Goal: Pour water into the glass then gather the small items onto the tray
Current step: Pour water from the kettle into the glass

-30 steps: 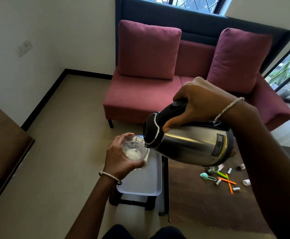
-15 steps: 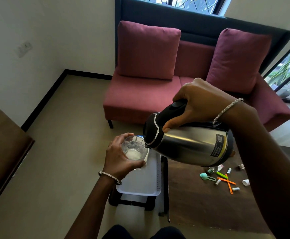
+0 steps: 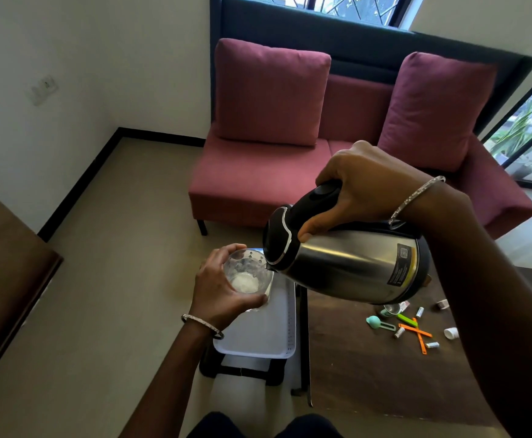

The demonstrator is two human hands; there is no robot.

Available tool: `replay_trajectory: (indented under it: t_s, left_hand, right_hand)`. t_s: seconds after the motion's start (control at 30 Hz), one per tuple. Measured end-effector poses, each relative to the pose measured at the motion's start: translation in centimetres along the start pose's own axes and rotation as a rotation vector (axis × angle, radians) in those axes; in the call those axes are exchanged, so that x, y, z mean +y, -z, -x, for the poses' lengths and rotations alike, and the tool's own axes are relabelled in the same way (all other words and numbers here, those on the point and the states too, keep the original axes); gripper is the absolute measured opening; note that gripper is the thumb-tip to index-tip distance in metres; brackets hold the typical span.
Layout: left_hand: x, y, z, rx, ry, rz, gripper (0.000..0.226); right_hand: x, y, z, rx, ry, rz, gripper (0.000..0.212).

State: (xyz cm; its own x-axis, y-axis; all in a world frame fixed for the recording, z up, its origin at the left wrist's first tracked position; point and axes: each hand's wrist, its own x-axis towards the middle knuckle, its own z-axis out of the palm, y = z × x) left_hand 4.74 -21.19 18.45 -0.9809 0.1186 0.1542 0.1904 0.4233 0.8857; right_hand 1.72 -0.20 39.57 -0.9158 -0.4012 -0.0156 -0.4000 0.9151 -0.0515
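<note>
Nothing has moved: left grip (image 3: 219, 289) wraps one glass (image 3: 247, 275), right grip (image 3: 362, 191) clasps one tilted kettle (image 3: 353, 267).

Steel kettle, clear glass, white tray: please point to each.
steel kettle (image 3: 347, 263), head view, on its shiny side wall.
clear glass (image 3: 247, 273), head view, on its inner wall.
white tray (image 3: 258, 336), head view, on its bare floor.

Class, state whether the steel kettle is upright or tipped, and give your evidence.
Tipped. The kettle lies nearly sideways in the right hand, spout over the glass.
</note>
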Motion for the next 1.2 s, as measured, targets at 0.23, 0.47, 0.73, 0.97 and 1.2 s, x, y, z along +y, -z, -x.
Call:
replay_trajectory:
  t_s: [0.23,0.47,0.73,0.97,1.2]
  left_hand:
    - [0.00,0.12,0.07,-0.006,0.003,0.010,0.085]
    - [-0.08,0.23,0.06,-0.008,0.005,0.008,0.086]
    - [-0.18,0.19,0.09,0.000,0.010,-0.006,0.086]
    - [-0.16,-0.01,0.15,0.008,0.005,-0.008,0.085]
    - [-0.01,-0.12,0.12,-0.001,0.003,-0.004,0.086]
  right_hand:
    - [-0.01,-0.08,-0.08,0.000,0.002,-0.001,0.069]
    - [0.05,-0.23,-0.18,0.001,0.006,0.003,0.071]
    - [0.06,-0.13,-0.20,-0.007,0.017,-0.006,0.069]
    - [0.27,-0.20,-0.24,-0.012,0.002,-0.001,0.069]
    - [0.44,-0.22,-0.12,-0.013,0.002,0.003,0.071]
